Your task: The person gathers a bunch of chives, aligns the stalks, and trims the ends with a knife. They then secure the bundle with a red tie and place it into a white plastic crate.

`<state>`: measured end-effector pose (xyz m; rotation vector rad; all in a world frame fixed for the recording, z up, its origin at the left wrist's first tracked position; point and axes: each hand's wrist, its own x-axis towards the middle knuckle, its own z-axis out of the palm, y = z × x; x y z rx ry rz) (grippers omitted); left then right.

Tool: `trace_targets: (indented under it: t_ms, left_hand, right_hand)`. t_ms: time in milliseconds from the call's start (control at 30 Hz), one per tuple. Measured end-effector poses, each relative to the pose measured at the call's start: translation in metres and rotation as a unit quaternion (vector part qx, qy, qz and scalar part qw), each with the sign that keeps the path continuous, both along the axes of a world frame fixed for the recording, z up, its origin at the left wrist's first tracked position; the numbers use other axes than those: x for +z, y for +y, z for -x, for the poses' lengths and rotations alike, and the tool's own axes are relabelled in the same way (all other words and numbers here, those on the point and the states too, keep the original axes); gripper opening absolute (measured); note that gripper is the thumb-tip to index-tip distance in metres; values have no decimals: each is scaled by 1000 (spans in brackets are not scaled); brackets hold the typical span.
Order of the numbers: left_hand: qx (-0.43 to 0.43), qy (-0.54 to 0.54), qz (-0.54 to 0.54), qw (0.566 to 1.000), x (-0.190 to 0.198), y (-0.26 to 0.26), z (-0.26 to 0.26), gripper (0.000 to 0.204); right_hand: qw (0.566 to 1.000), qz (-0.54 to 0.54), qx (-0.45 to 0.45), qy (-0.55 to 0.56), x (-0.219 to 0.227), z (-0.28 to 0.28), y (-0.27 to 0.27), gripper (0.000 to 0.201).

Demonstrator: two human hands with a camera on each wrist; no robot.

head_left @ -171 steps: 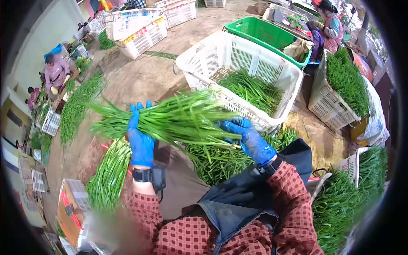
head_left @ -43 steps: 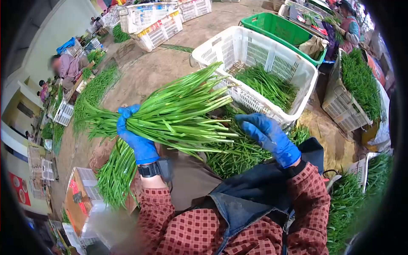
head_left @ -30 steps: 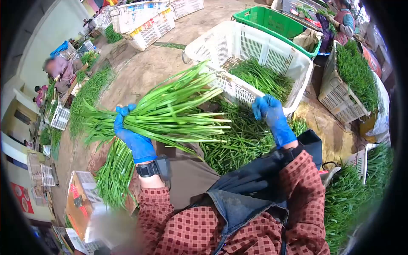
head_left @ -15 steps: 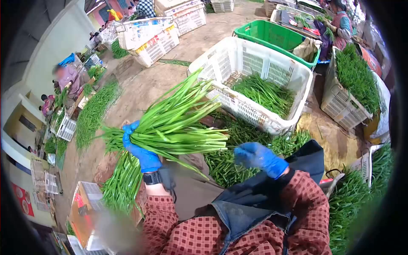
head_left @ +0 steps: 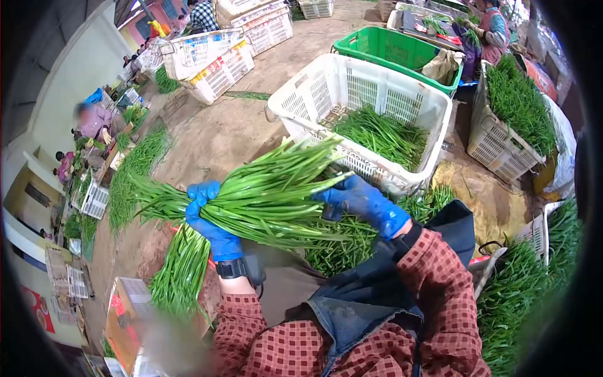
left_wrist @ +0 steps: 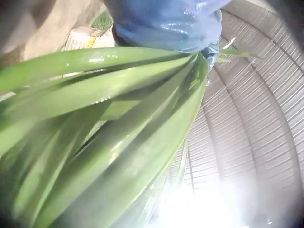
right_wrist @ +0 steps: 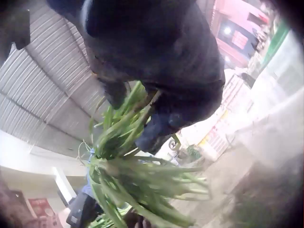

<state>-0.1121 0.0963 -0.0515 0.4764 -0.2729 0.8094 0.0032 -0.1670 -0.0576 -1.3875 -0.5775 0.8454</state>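
My left hand (head_left: pixel 215 221), in a blue glove, grips a thick bunch of garlic chives (head_left: pixel 270 198) round its leafy part, left of its middle. The long flat leaves fan out from under that glove (left_wrist: pixel 166 23) in the left wrist view. At the cut stalk ends, on the right, my blue-gloved right hand (head_left: pixel 367 202) pinches a few stalks. The right wrist view has its dark fingers (right_wrist: pixel 159 128) closed about some stems, with the bunch (right_wrist: pixel 128 175) spreading below. Beneath the hands lies a loose pile of chives (head_left: pixel 348 245).
A white crate (head_left: pixel 361 81) partly filled with chives stands ahead, a green crate (head_left: pixel 402 50) behind it. Another bunch (head_left: pixel 179 270) lies at left beside a cardboard box (head_left: pixel 125 327). Full crates of greens (head_left: pixel 518 107) line the right. Other people (head_left: pixel 94 122) sit farther off.
The right hand, earlier away from the bunch and over the pile and by the white crate, has come left to the stalk ends. The left hand keeps its grip throughout.
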Motion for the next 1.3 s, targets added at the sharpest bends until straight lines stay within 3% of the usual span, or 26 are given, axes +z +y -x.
trace_targets:
  t_ms: [67, 133, 200, 233, 267, 333, 367, 433, 467, 533, 567, 600, 633, 667, 700, 733, 767, 800, 833, 933, 967, 1000, 1067, 1167, 1200, 1300]
  left_hand:
    - [-7, -18, -11, 1000, -3, 2, 0, 19]
    - [-2, -17, -15, 1000, -8, 7, 3, 19]
    - [-2, -42, -6, 999, -11, 9, 6, 18]
    - [20, -17, 0, 1000, -5, 6, 9, 18]
    - [23, -18, 2, 1000, -6, 8, 10, 18]
    - [27, -25, -33, 999, -8, 15, 12, 19]
    - [-1, -36, -13, 999, -1, 6, 12, 20]
    - [-16, -31, -25, 999, -2, 3, 10, 22]
    - [-29, -30, -40, 998, -1, 3, 8, 24]
    - [-15, -16, -51, 998, -3, 3, 5, 22]
    - [-31, -23, -34, 999, 1, -3, 3, 21]
    - [-45, -28, -15, 998, 2, -6, 3, 20]
    - [-9, -16, -9, 1000, -4, -1, 4, 21]
    - [-5, -15, -9, 1000, -4, -1, 8, 21]
    - [4, -4, -15, 1000, 0, -4, 12, 21]
    - [11, 6, -19, 1000, 2, -5, 14, 21]
    - [-40, -49, -12, 998, -2, 3, 15, 21]
    - [-38, -51, -9, 998, -3, 8, 17, 21]
    - [-43, -65, -24, 997, -4, 12, 17, 20]
    - [-13, -34, -65, 997, 3, 6, 19, 19]
    - [-16, -41, -68, 997, 3, 6, 18, 19]
    - [-20, -48, -71, 996, 3, 6, 17, 19]
    - [-15, -33, -77, 996, 2, 4, 14, 20]
    - [-96, -49, -87, 990, -4, 3, 8, 21]
    - [-98, -50, -88, 990, -5, 2, 7, 21]
    - [-61, -9, -90, 994, -7, -5, 8, 22]
  right_hand:
    - [999, -23, -7, -35, -13, 7, 0, 23]
    - [990, -17, -124, 62, -26, 17, -5, 22]
    - [984, 37, -165, 49, -45, -5, -26, 22]
    - [956, 186, -182, -135, -52, -12, -39, 23]
    - [874, 282, -148, -367, -52, -16, -55, 29]
    - [751, 308, -131, -569, -40, -17, -64, 24]
    - [752, 311, -128, -566, -27, -17, -60, 24]
    - [796, -13, -176, -579, -1, -14, -37, 27]
    - [795, -12, -180, -578, -12, -13, -28, 27]
    - [904, -59, -13, -424, -46, -8, -9, 35]
    - [964, -46, -14, -262, -41, 4, -4, 25]
    - [995, -32, -13, -92, -37, 13, -1, 17]
    - [993, -16, -72, -97, -51, 9, 2, 18]
    - [989, 6, -149, -15, -56, 5, 1, 20]
    - [966, 97, -169, -169, -72, -7, -8, 19]
    - [911, 184, -185, -319, -86, -20, -23, 19]
    - [862, 246, -135, -422, -91, -26, -39, 19]
    - [796, 304, -83, -517, -95, -30, -52, 19]
    - [765, 364, -26, -531, -89, -31, -63, 18]
    - [735, 334, -36, -589, -36, -28, -63, 19]
    - [846, 175, -124, -488, -32, -27, -61, 25]
    - [903, 67, -158, -394, -33, -29, -54, 35]
    - [970, -48, -134, -196, -3, -21, -38, 42]
    - [997, -66, -17, -27, 1, -18, -19, 41]
    - [998, -24, -25, -47, 0, -20, -18, 39]
    - [995, -76, -61, -12, 2, -26, -16, 38]
